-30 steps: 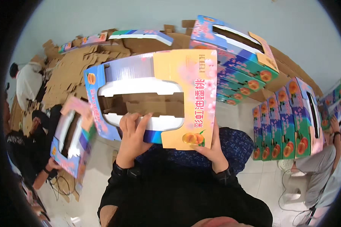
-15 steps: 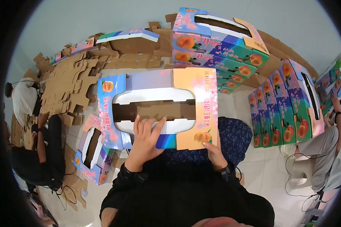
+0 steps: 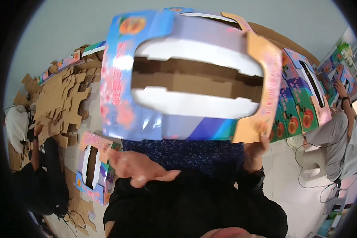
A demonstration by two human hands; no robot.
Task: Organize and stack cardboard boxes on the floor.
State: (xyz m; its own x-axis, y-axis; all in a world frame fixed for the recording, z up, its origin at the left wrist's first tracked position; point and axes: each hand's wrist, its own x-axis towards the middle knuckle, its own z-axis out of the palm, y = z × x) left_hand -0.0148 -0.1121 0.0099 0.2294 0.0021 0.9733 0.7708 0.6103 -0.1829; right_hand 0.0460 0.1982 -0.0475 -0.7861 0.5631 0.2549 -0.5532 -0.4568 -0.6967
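Box [image 3: 194, 105] higher — stack [image 3: 237, 19] mostly hidden

I wear a black top [image 3: 194, 206] with black sleeves [image 3: 119, 196], a dark, a bit shiny band [image 3: 254, 177] around the wrist of my bare right hand [image 3: 256, 150], and dark blue cloth [image 3: 182, 156] with tiny pale specks on my legs.

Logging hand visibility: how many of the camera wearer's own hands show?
2: the left hand, open below the printed box; the right hand, holding that box's lower right corner and partly hidden behind it.
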